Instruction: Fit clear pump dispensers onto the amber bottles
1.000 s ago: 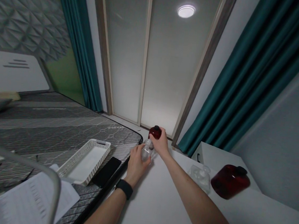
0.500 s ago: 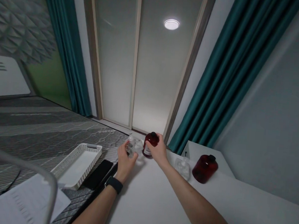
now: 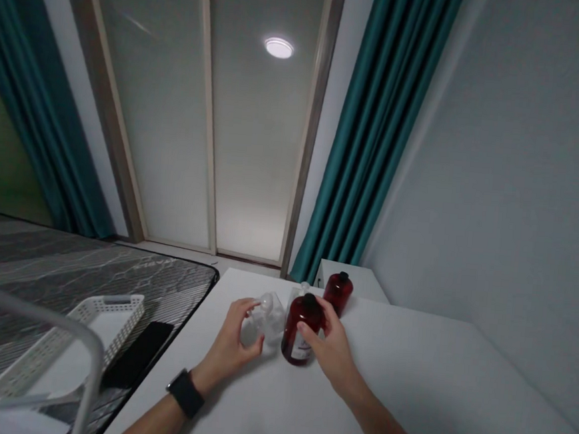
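Observation:
My right hand (image 3: 332, 351) is wrapped round a dark red-brown bottle (image 3: 296, 341) with a black cap and a pale label, which stands upright at the table's far part. My left hand (image 3: 232, 339) curls its thumb and fingers round a clear bottle (image 3: 270, 319), just left of the red-brown one. Its lower part is partly hidden by the fingers. Behind the held red-brown bottle, another clear bottle (image 3: 304, 287) shows only in part. A second red-brown bottle (image 3: 340, 289) with a black cap stands behind my right hand.
All the bottles are on a white table (image 3: 254, 411). To the left, a white perforated basket (image 3: 126, 318) and a black flat object (image 3: 141, 352) lie on a grey patterned surface (image 3: 115, 270). A grey curved bar (image 3: 89, 375) crosses the lower left. A white cabinet (image 3: 359, 281) stands beyond the table.
The view has turned to the right. Both hands, with the red-brown bottle and the clear bottle, have come nearer to me and closer to the other bottles on the right.

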Demonstrator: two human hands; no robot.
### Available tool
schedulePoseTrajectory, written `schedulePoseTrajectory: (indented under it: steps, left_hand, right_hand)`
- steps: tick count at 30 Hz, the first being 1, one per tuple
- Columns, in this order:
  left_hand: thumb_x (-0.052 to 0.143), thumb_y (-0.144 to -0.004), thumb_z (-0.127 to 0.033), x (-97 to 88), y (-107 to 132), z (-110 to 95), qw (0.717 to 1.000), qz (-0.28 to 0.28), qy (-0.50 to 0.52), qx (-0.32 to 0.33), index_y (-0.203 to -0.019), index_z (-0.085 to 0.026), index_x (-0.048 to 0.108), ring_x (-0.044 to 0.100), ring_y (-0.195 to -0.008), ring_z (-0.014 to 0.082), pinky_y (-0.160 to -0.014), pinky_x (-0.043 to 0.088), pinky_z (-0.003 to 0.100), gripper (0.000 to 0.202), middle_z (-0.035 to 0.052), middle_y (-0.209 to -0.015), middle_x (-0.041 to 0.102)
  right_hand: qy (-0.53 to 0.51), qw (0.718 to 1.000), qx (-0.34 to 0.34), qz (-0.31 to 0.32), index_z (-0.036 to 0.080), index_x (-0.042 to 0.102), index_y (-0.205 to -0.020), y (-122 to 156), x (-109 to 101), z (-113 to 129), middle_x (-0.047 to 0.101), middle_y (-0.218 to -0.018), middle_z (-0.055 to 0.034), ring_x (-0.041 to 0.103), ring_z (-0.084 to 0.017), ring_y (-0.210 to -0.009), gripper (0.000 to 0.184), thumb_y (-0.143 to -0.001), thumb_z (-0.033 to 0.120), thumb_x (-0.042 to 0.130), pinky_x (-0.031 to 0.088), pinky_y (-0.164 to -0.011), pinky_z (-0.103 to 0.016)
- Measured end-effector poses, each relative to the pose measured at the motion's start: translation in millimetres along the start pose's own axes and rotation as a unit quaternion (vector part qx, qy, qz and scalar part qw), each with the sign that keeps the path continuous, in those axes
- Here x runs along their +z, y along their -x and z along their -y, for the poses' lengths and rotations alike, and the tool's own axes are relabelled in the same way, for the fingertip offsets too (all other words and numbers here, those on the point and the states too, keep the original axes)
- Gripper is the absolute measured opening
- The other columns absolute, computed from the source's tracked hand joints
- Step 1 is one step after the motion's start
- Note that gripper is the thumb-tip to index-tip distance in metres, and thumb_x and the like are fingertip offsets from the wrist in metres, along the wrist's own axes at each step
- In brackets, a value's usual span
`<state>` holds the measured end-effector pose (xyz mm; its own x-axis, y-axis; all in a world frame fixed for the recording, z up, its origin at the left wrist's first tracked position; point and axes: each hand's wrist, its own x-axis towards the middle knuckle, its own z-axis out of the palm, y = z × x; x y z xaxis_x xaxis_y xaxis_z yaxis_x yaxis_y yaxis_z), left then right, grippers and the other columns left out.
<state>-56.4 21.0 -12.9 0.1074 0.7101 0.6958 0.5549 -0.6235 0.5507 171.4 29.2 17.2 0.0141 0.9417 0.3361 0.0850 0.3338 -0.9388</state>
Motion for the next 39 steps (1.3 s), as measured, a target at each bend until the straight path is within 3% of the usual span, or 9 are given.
schedulePoseTrajectory:
  steps: [4,9,17,25,28,31,34,36,39]
  left_hand:
    - [0.066,-0.074,-0.015,13.3,5.4,-7.9,0.996,0.076,0.044,-0.012,-0.127,-0.022,0.052,0.060,-0.106,0.0263,-0.089,0.054,0.042,0.055,0.0118,-0.120,0.060]
    - [0.070,-0.076,-0.017,17.8,6.5,-3.4,0.988,0.125,0.066,-0.059,-0.124,-0.022,0.056,0.060,-0.109,0.0282,-0.090,0.054,0.043,0.050,0.0116,-0.120,0.062]
    - [0.075,-0.074,-0.022,18.3,6.1,2.5,0.990,0.107,0.052,-0.073,-0.120,-0.022,0.061,0.064,-0.101,0.0261,-0.084,0.057,0.039,0.048,0.0095,-0.115,0.066]
    - [0.074,-0.078,-0.030,12.6,6.2,14.3,0.991,0.116,0.024,-0.069,-0.133,-0.022,0.049,0.063,-0.111,0.0292,-0.091,0.056,0.045,0.061,0.0129,-0.127,0.061]
    - [0.061,-0.089,-0.031,-3.1,-5.2,1.4,0.998,0.051,0.007,-0.042,-0.143,-0.022,0.040,0.063,-0.112,0.0278,-0.094,0.054,0.046,0.059,0.0146,-0.131,0.059]
    - [0.052,-0.095,-0.028,-13.0,-22.7,-28.1,1.000,0.003,-0.019,0.016,-0.133,-0.024,0.052,0.062,-0.108,0.0265,-0.095,0.052,0.045,0.038,0.0111,-0.117,0.064]
    - [0.047,-0.100,-0.027,-7.6,-41.6,-64.5,0.994,0.096,0.011,0.056,-0.114,-0.024,0.066,0.062,-0.102,0.0246,-0.091,0.052,0.041,0.024,0.0089,-0.104,0.067]
    - [0.048,-0.101,-0.029,1.4,-54.2,-84.7,0.975,0.210,0.045,0.059,-0.125,-0.023,0.061,0.059,-0.108,0.0244,-0.097,0.050,0.042,0.029,0.0100,-0.114,0.065]
    - [0.057,-0.097,-0.031,12.9,-73.5,-100.8,0.943,0.320,0.062,0.075,-0.128,-0.023,0.060,0.058,-0.107,0.0235,-0.096,0.049,0.039,0.032,0.0089,-0.115,0.062]
  right_hand:
    - [0.009,1.000,0.006,-0.010,0.023,0.059,-0.127,21.2,-32.5,-18.1,0.068,-0.126,-0.0094,0.064,-0.030,-0.117,0.056,-0.073,0.028,0.076,0.046,-0.108,-0.052]
    - [0.007,1.000,-0.012,-0.025,0.025,0.060,-0.127,39.0,-43.4,-24.4,0.066,-0.129,-0.0090,0.061,-0.030,-0.123,0.057,-0.073,0.024,0.076,0.044,-0.110,-0.052]
    - [0.019,0.999,-0.029,0.007,0.026,0.057,-0.130,48.7,-40.4,-18.6,0.064,-0.131,-0.0090,0.058,-0.030,-0.124,0.056,-0.076,0.021,0.072,0.043,-0.111,-0.049]
    - [0.010,0.999,-0.035,0.040,0.026,0.056,-0.129,44.3,-42.3,-12.3,0.064,-0.128,-0.0076,0.060,-0.028,-0.122,0.055,-0.077,0.025,0.073,0.045,-0.108,-0.045]
    - [0.008,0.999,-0.022,0.031,0.027,0.054,-0.131,45.6,-41.7,-16.2,0.062,-0.133,-0.0080,0.057,-0.029,-0.126,0.059,-0.076,0.023,0.073,0.042,-0.111,-0.047]
    - [0.003,1.000,-0.011,0.023,0.029,0.048,-0.139,47.0,-41.2,-21.6,0.056,-0.142,-0.0084,0.051,-0.029,-0.133,0.069,-0.075,0.023,0.074,0.037,-0.115,-0.049]
    - [-0.011,0.999,-0.020,0.036,0.029,0.043,-0.142,46.5,-41.5,-25.1,0.052,-0.146,-0.0094,0.047,-0.030,-0.137,0.073,-0.077,0.029,0.076,0.034,-0.117,-0.050]
    - [-0.025,0.998,-0.029,0.053,0.028,0.040,-0.144,45.1,-42.6,-26.8,0.051,-0.147,-0.0109,0.046,-0.030,-0.138,0.076,-0.078,0.035,0.077,0.032,-0.118,-0.050]
    - [-0.046,0.995,-0.032,0.085,0.027,0.035,-0.147,42.8,-45.8,-30.1,0.050,-0.148,-0.0125,0.046,-0.031,-0.138,0.081,-0.080,0.041,0.077,0.030,-0.119,-0.051]
